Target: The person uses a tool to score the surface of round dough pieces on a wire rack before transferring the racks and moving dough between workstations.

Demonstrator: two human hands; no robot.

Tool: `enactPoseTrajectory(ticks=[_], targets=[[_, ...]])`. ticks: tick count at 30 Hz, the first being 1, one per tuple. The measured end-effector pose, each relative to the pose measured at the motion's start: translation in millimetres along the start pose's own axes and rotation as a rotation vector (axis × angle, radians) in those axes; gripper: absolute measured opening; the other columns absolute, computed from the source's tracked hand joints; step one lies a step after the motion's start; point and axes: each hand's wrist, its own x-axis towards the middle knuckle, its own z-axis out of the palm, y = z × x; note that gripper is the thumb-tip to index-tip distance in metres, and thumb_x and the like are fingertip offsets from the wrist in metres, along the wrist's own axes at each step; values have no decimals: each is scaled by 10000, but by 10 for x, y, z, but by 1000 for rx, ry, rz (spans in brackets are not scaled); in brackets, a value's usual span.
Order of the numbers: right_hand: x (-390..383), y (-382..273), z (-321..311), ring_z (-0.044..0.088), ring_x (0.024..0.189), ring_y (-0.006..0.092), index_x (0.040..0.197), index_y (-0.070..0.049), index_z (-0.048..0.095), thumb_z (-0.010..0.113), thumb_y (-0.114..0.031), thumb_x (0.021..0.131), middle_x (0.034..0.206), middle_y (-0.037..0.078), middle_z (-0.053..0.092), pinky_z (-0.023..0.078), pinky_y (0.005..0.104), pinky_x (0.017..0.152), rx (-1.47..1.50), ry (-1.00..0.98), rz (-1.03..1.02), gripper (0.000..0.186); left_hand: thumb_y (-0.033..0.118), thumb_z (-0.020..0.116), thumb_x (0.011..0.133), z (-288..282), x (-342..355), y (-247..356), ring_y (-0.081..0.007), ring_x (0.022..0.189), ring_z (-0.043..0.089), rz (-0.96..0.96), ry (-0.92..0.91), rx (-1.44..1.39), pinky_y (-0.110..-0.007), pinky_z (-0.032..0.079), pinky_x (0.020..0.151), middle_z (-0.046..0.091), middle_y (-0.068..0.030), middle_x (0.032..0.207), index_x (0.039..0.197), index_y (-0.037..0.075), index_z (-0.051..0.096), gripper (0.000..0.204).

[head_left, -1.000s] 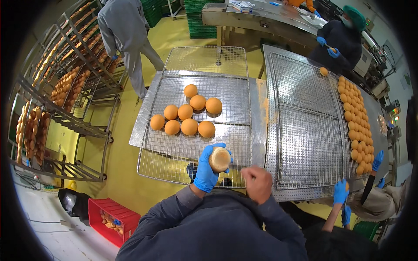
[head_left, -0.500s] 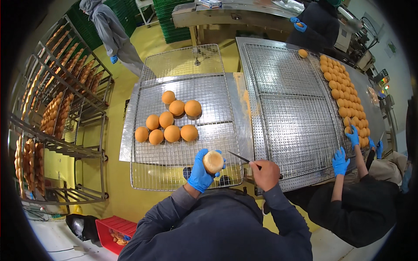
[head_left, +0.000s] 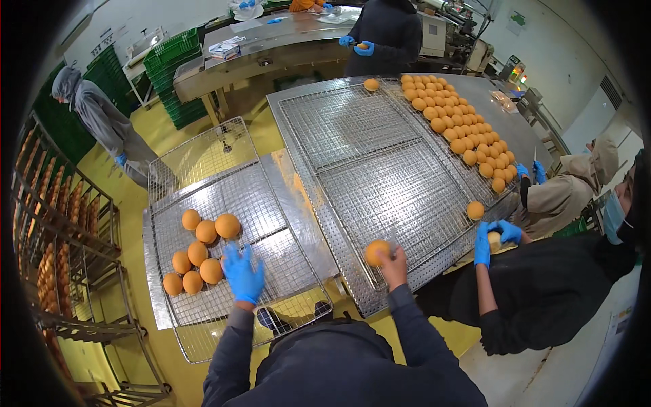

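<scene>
Several round golden-brown buns (head_left: 205,231) lie grouped on the left wire rack (head_left: 271,234). My left hand (head_left: 243,273), in a blue glove, is over that rack beside the nearest buns. Its fingers look spread and slightly blurred, and whatever lies under the palm is hidden. My bare right hand (head_left: 395,267) grips another bun (head_left: 377,253) at the near corner of the right wire rack (head_left: 386,193). Motion blurs the right fingers, and I cannot make out the knife there.
Rows of buns (head_left: 461,125) fill the right table's far side; single buns sit nearby. A co-worker's gloved hands (head_left: 498,237) hold a bun close on my right. Another person (head_left: 386,34) stands behind the table. A loaded rack trolley (head_left: 61,224) stands left, green crates (head_left: 173,74) behind.
My view has swung right. The bun from my left hand is gone from it; that hand has moved to the left rack's buns. My right hand, which held a knife, now grips a bun over the right rack.
</scene>
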Motion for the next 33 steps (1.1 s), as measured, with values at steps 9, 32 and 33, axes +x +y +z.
enactPoseTrajectory(ticks=[9, 32, 33], targets=[[437, 187, -459, 611, 753, 204, 1087, 27, 603, 620, -206, 910, 964, 129, 667, 499, 362, 687, -395, 311, -433, 294, 267, 730, 776, 165, -269, -158, -404, 1203, 457, 75, -253, -229, -487, 394, 1019, 482, -231, 1320, 1289, 72, 550, 577], [-1187, -1412, 777, 625, 667, 337, 776, -69, 722, 664, -159, 821, 741, 130, 662, 476, 421, 587, -470, -568, -746, 116, 562, 373, 971, -511, -555, 436, -291, 873, 694, -917, -691, -2379, -283, 541, 437, 669, -215, 1040, 1244, -30, 527, 670], [-1245, -1466, 745, 625, 661, 334, 777, -68, 721, 663, -161, 824, 737, 128, 660, 475, 420, 583, -458, -589, -783, 119, 560, 373, 970, -463, -551, 429, -293, 866, 695, -901, -716, -2407, -285, 543, 436, 668, -223, 1037, 1241, -37, 527, 674]])
